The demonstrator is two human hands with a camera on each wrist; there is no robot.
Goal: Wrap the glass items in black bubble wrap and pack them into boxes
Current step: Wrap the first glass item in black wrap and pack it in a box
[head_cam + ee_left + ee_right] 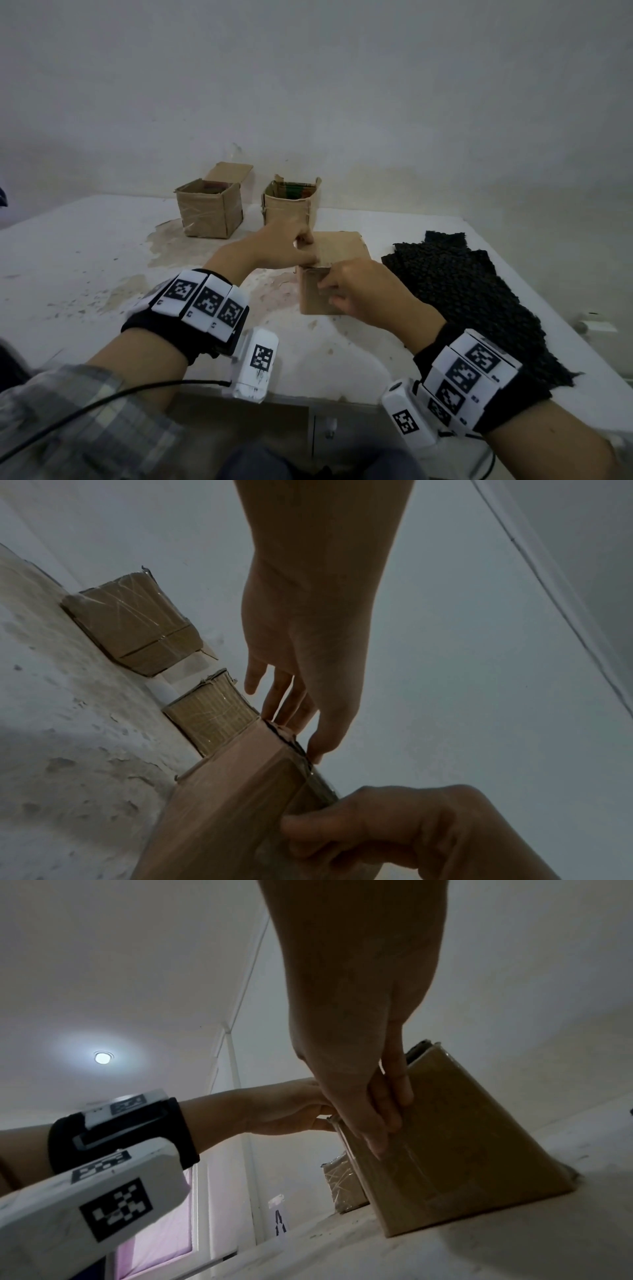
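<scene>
A closed brown cardboard box (342, 250) stands in the middle of the white table (85, 257). My left hand (294, 246) holds its top left corner, thumb on the front edge and fingers on the lid (284, 704). My right hand (356, 291) lies against the box's front face, and in the right wrist view its fingers (377, 1123) rest flat and straight on clear tape there. Black bubble wrap sheets (462, 291) lie stacked to the right of the box. No glass item is visible.
Two open cardboard boxes (209, 209) (291, 202) stand at the back against the wall. The table's near edge (308, 401) runs just in front of my wrists. A small white object (596, 325) lies at the table's right edge.
</scene>
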